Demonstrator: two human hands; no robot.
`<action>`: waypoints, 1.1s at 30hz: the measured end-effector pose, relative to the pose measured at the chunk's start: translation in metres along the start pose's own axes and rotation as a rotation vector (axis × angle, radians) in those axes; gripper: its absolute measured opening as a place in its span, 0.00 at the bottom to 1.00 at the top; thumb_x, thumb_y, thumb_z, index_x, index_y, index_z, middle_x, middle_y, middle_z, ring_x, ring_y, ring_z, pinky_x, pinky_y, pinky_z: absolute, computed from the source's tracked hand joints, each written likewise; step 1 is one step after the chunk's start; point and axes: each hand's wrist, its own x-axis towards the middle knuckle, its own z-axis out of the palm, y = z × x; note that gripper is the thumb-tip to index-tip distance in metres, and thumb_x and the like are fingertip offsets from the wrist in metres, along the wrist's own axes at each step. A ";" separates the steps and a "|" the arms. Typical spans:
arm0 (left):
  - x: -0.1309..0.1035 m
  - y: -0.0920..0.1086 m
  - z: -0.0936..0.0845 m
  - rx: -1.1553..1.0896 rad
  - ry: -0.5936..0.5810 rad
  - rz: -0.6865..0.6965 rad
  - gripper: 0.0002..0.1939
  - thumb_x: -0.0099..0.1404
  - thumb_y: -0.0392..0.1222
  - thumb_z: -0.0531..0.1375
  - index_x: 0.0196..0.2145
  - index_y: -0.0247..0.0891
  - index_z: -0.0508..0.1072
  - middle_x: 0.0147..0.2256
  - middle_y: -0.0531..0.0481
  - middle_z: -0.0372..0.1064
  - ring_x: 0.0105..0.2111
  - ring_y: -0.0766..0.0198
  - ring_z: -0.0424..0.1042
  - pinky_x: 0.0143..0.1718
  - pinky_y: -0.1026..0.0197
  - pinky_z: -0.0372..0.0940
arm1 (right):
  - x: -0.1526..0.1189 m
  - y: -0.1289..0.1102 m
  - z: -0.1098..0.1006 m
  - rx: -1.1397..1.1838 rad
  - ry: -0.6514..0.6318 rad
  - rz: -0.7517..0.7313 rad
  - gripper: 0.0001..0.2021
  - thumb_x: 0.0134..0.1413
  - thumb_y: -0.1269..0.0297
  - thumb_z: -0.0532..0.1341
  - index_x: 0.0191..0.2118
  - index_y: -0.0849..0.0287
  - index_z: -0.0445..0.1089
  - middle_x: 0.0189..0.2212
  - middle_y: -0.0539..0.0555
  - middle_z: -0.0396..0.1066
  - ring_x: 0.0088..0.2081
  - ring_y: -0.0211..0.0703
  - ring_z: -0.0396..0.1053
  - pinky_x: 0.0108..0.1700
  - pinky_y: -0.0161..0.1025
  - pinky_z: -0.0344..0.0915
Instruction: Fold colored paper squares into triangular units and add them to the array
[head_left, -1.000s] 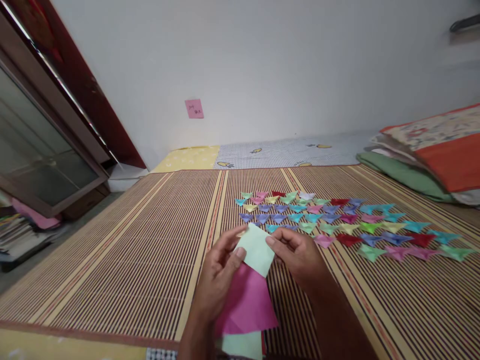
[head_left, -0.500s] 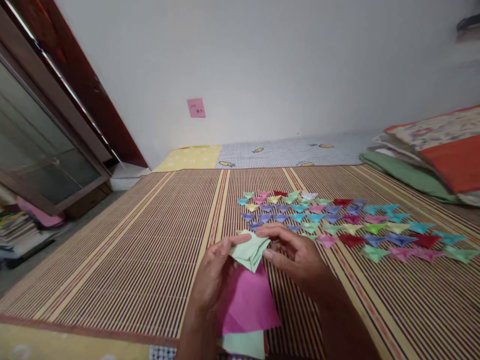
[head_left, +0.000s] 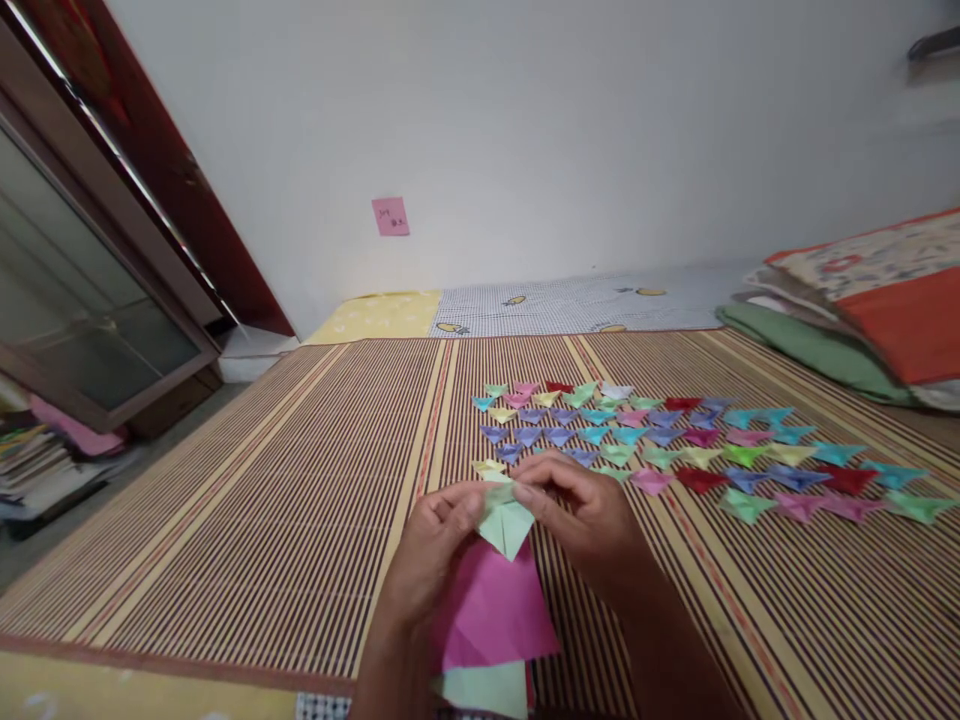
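A pale green folded paper [head_left: 508, 525] hangs between my two hands, its pointed end facing down toward me. My left hand [head_left: 435, 540] pinches its left upper edge between thumb and fingers. On the other side my right hand [head_left: 581, 505] grips the upper right edge, thumb in front. Below the folded piece lies a magenta paper sheet [head_left: 495, 610], with a pale green sheet [head_left: 487, 690] showing under its near edge. Rows of small folded paper pieces [head_left: 701, 457] in many colours lie beyond and to the right of my hands.
A striped woven mat [head_left: 262, 500] covers the surface. Folded bedding [head_left: 892, 300] is piled at the far right. A pink note [head_left: 391, 216] sticks to the white wall [head_left: 525, 130]. At left stand a glass-paned cabinet [head_left: 90, 270] and stacked books [head_left: 37, 460].
The green paper has turned so that a creased, pointed face shows toward me. Both hands have come closer together on its upper edge, and several loose layers no longer show.
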 end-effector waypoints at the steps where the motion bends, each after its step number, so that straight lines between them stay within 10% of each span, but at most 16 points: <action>1: 0.000 -0.001 -0.001 0.014 -0.004 -0.012 0.19 0.58 0.48 0.74 0.44 0.34 0.85 0.35 0.42 0.81 0.34 0.60 0.76 0.37 0.62 0.67 | 0.000 0.001 0.001 0.012 0.014 0.001 0.06 0.62 0.64 0.64 0.33 0.56 0.77 0.36 0.54 0.75 0.42 0.48 0.73 0.44 0.45 0.67; 19: 0.000 -0.003 0.007 0.212 0.252 0.107 0.12 0.54 0.45 0.75 0.29 0.34 0.82 0.24 0.54 0.71 0.23 0.69 0.65 0.26 0.67 0.61 | 0.000 0.011 0.019 0.318 0.032 0.165 0.08 0.59 0.62 0.68 0.29 0.56 0.74 0.31 0.50 0.72 0.33 0.41 0.70 0.36 0.38 0.66; 33: -0.005 0.000 0.008 0.285 0.143 0.094 0.19 0.68 0.53 0.65 0.35 0.32 0.83 0.24 0.51 0.70 0.25 0.66 0.65 0.27 0.65 0.59 | 0.001 0.005 0.013 0.024 0.045 0.006 0.06 0.59 0.65 0.66 0.30 0.55 0.74 0.39 0.54 0.75 0.43 0.48 0.73 0.43 0.44 0.67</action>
